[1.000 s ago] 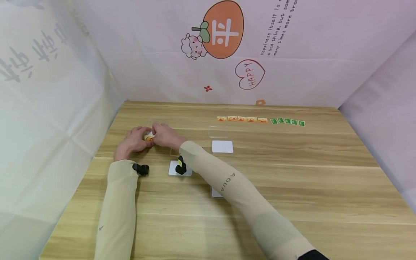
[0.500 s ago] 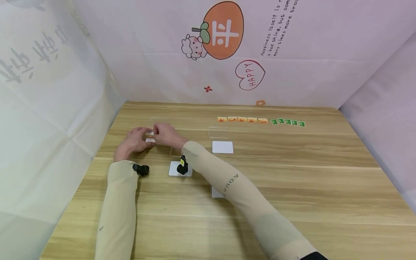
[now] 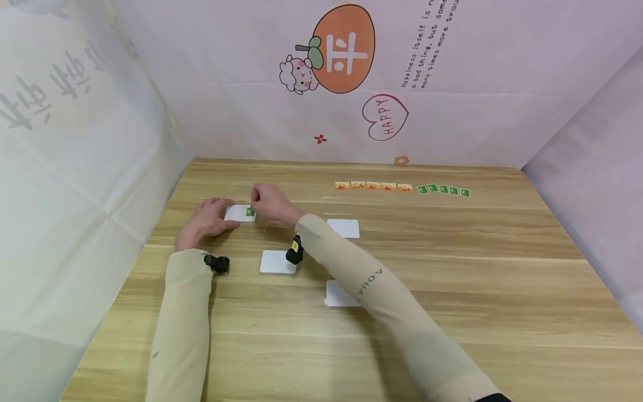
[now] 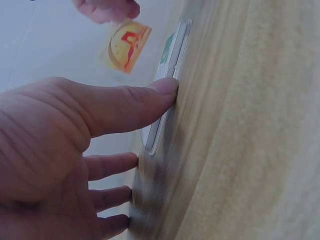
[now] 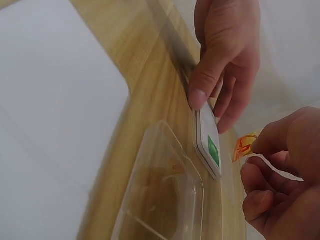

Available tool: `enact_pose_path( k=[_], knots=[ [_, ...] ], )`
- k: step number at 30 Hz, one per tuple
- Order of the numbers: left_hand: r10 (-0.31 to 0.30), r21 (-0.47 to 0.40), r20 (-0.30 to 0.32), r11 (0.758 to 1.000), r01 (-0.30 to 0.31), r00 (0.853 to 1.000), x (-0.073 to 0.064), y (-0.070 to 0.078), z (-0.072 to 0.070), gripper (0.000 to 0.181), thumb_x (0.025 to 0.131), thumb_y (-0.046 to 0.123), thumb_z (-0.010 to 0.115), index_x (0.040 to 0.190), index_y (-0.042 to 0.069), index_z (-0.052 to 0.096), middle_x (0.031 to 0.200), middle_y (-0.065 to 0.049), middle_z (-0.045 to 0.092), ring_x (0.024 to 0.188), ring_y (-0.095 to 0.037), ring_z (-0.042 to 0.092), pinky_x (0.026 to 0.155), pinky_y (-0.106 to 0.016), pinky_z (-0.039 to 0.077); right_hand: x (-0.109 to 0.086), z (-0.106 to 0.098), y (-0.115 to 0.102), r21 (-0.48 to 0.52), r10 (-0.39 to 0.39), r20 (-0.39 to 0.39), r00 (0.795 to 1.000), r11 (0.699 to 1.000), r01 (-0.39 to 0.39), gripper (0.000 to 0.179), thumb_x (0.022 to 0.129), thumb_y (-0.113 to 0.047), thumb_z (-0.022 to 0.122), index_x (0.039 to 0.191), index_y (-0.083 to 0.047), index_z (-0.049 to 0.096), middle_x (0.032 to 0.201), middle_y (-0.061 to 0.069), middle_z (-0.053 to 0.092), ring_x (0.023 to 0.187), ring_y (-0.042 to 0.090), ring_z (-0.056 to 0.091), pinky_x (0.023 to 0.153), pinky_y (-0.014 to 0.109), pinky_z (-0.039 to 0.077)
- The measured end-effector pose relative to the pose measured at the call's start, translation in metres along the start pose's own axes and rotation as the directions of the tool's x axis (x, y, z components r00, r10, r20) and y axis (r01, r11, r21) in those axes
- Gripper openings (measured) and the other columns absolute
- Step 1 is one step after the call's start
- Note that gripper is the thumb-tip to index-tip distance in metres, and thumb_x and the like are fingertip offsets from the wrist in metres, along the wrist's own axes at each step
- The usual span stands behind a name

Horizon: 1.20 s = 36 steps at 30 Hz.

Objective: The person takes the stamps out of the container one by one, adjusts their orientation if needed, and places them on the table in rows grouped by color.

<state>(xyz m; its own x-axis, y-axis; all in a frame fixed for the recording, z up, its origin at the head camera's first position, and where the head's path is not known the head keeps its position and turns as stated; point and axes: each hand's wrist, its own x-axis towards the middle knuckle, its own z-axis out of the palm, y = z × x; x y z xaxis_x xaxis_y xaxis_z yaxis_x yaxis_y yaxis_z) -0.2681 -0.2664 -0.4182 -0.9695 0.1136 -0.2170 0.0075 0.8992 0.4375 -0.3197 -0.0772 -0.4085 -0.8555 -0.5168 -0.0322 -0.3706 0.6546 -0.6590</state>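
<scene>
My left hand [image 3: 207, 218] grips the left end of a flat white box [image 3: 236, 213], thumb along its near edge and fingers at the far side. A small green card [image 3: 250, 212] lies on the box's right end; the right wrist view shows the same green card [image 5: 214, 151] close to the edge. Just beyond that end, my right hand [image 3: 273, 202] pinches a small orange and yellow picture card [image 4: 126, 46] between thumb and forefinger. In the right wrist view the orange card [image 5: 243, 148] stands tilted, off to the side of the box. From the head it is hidden behind my fingers.
Other flat white boxes [image 3: 278, 262] lie nearer me and to the right, one partly under my right sleeve. Clear plastic lids [image 3: 337, 205] lie by them. At the back are rows of orange cards [image 3: 373, 186] and green cards [image 3: 444, 190]. A printed cloth [image 3: 231, 111] hangs behind.
My right hand has moved right with the orange card, from over the box to beyond its right end. The box's white top and green card now show. My left hand stays put.
</scene>
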Motion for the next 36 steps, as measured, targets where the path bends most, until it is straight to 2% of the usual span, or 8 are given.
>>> enact_pose_path(
  k=[12, 18, 28, 36],
  knots=[
    [-0.006, 0.008, 0.006, 1.0, 0.006, 1.0, -0.001, 0.0, -0.002, 0.066, 0.095, 0.033, 0.063, 0.149, 0.007, 0.037, 0.156, -0.028, 0.025, 0.144, -0.05, 0.016, 0.114, -0.066, 0.016, 0.0, -0.017, 0.019, 0.058, 0.04, -0.026, 0.999, 0.998, -0.038, 0.003, 0.094, -0.011, 0.059, 0.097, -0.01, 0.057, 0.091, 0.003, 0.059, 0.077, 0.014, 0.053, 0.062, 0.021, 0.044],
    [-0.022, 0.011, 0.018, 1.0, 0.022, 1.0, 0.0, 0.001, -0.002, 0.066, 0.095, 0.034, 0.063, 0.15, 0.008, 0.036, 0.157, -0.028, 0.022, 0.144, -0.051, 0.013, 0.114, -0.067, 0.015, 0.001, -0.028, 0.03, 0.038, 0.052, -0.022, 0.998, 0.998, -0.051, 0.006, 0.094, -0.009, 0.057, 0.099, -0.009, 0.058, 0.093, 0.003, 0.059, 0.082, 0.015, 0.053, 0.067, 0.023, 0.044],
    [-0.025, 0.008, 0.01, 1.0, 0.025, 1.0, -0.001, -0.001, -0.001, 0.066, 0.095, 0.034, 0.063, 0.149, 0.008, 0.037, 0.157, -0.029, 0.022, 0.144, -0.051, 0.014, 0.114, -0.067, 0.015, -0.001, -0.042, 0.041, 0.046, 0.039, -0.037, 0.999, 0.998, -0.037, 0.006, 0.091, -0.005, 0.061, 0.097, -0.007, 0.061, 0.093, 0.005, 0.062, 0.082, 0.015, 0.055, 0.068, 0.022, 0.047],
    [-0.019, -0.001, 0.007, 1.0, 0.019, 1.0, 0.0, -0.003, 0.0, 0.067, 0.094, 0.035, 0.063, 0.15, 0.009, 0.036, 0.157, -0.028, 0.022, 0.144, -0.05, 0.014, 0.114, -0.067, 0.016, 0.0, -0.052, 0.047, -0.012, 0.013, -0.039, 0.999, 1.0, -0.013, 0.006, 0.089, -0.005, 0.06, 0.095, -0.006, 0.062, 0.095, 0.006, 0.063, 0.082, 0.016, 0.055, 0.071, 0.024, 0.046]
  ],
)
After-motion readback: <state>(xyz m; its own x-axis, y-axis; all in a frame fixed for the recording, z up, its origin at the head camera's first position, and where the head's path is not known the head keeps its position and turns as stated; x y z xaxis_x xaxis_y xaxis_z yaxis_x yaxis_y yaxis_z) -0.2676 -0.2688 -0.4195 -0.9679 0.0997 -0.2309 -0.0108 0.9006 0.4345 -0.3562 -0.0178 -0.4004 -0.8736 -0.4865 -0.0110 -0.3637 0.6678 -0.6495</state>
